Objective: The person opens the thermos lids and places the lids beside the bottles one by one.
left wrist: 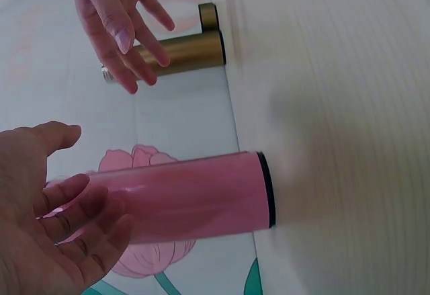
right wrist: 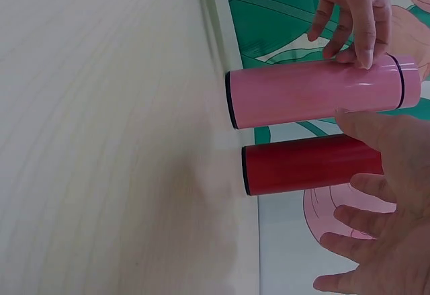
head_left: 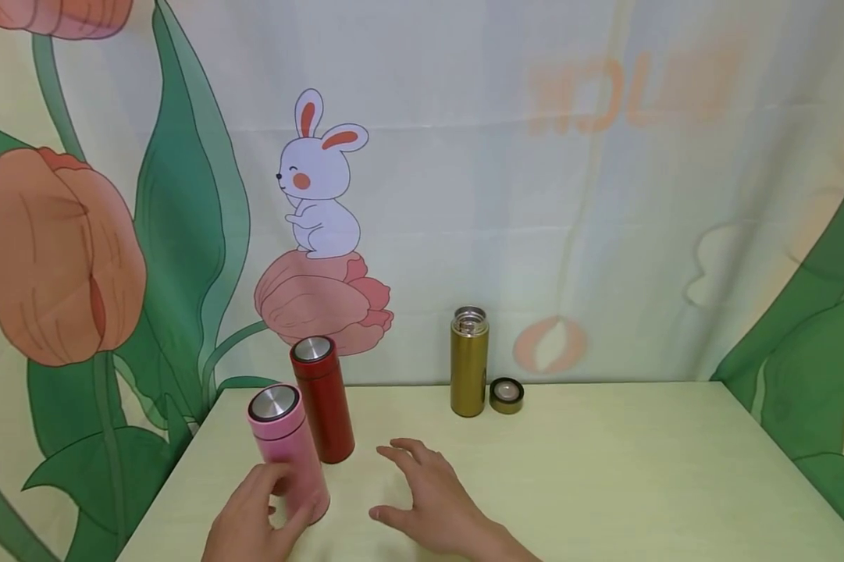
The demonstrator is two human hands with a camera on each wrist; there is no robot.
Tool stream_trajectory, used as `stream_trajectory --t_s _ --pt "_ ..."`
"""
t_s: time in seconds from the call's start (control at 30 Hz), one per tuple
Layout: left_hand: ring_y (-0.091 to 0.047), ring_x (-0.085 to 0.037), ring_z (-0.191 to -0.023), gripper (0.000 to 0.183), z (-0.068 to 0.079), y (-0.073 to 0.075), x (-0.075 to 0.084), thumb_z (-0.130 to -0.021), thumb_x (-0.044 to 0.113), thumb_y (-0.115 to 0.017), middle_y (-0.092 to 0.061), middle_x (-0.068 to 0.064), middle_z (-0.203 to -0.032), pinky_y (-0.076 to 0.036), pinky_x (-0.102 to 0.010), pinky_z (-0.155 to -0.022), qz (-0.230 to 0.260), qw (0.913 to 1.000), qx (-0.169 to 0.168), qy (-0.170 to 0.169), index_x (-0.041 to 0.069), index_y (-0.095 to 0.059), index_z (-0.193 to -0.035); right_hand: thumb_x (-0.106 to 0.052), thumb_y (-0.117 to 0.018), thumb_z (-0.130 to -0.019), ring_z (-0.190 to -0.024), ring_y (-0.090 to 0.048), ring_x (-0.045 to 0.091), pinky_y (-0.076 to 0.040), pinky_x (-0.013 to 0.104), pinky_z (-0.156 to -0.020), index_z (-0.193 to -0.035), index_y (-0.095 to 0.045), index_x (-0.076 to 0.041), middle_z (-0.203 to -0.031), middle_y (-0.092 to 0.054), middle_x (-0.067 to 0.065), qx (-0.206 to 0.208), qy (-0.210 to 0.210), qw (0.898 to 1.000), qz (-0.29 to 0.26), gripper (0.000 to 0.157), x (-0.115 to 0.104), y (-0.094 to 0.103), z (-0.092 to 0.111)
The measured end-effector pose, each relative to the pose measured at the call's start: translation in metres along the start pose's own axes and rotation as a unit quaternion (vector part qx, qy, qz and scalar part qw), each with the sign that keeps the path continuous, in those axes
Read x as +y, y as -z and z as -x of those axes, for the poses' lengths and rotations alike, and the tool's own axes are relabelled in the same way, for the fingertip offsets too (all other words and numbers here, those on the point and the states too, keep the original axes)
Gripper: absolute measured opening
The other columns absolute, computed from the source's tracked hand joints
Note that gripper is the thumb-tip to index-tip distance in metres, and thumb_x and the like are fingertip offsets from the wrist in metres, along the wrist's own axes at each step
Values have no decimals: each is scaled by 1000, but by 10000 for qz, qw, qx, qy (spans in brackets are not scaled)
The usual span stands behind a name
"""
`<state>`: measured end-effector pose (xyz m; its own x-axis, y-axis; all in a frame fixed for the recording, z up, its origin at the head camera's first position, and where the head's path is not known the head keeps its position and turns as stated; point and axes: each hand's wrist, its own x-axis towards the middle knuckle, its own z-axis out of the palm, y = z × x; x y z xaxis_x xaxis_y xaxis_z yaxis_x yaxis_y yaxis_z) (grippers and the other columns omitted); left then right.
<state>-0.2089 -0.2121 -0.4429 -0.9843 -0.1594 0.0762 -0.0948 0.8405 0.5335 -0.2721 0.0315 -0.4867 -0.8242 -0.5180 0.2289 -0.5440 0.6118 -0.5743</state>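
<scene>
A pink thermos bottle (head_left: 298,460) with a steel-topped lid stands upright at the table's left front. My left hand (head_left: 249,519) is at its near left side, fingers loosely bent and fingertips right at the pink wall. In the left wrist view the thumb of the left hand (left wrist: 47,221) stands apart from the bottle (left wrist: 201,197). My right hand (head_left: 439,499), spread and holding nothing, hovers over the table to the right of the pink bottle. Just behind that bottle stands a capped red thermos bottle (head_left: 328,414), nearest to the right hand in the right wrist view.
Toward the back of the table (head_left: 604,468) stands a gold thermos bottle (head_left: 468,378) with its mouth uncovered. Its gold cap (head_left: 507,396) lies beside it on the right. A printed curtain (head_left: 464,195) with a rabbit and tulips hangs behind the table's back edge.
</scene>
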Motion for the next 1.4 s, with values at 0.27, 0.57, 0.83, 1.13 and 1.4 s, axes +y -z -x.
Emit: stream_trajectory --t_s 0.27,0.57,0.83,1.13,1.4 --pt "-61 -22 -99 47 -6 7 -19 -91 45 -79 -64 -6 -108 -60 -39 -84 255 9991 0 350 9 -60 -114 -51 -74 -92 -139 -51 22 -46 53 -113 -153 -47 -28 -153 -49 -4 -294 -397 9953 -828 70 -6 -9 -16" --pt "-62 -26 -99 69 -22 6 -41 -88 60 -76 -64 -13 -107 -61 -42 -88 757 9931 -173 877 5 -51 -121 -48 -76 -92 -137 -54 24 -51 50 -108 -154 -46 -27 -150 -52 -5 -377 -641 9861 -1488 72 -13 -24 -29" --pt "-54 -47 -127 102 -32 2 -52 -83 66 -75 -50 -25 -141 -57 -53 -99 1223 9859 -550 1004 0 -32 -148 -41 -74 -95 -132 -59 26 -53 42 -104 -154 -46 -22 -149 -56 0 -161 -460 9870 -1532 68 -20 -38 -41" --pt "-40 -54 -141 118 -41 -8 -58 -80 70 -74 -36 -27 -157 -46 -64 -108 1638 9784 -896 885 4 -18 -160 -35 -73 -96 -134 -60 25 -53 43 -106 -159 -41 -25 -153 -54 1 -284 -631 9805 -1841 71 -23 -50 -49" --pt "-38 -54 -145 120 -42 -15 -58 -81 73 -74 -33 -26 -163 -47 -64 -108 1677 9795 -916 635 5 -16 -161 -29 -72 -97 -129 -63 25 -54 39 -105 -158 -43 -23 -148 -58 3 -224 -343 9785 -2021 67 -25 -58 -55"
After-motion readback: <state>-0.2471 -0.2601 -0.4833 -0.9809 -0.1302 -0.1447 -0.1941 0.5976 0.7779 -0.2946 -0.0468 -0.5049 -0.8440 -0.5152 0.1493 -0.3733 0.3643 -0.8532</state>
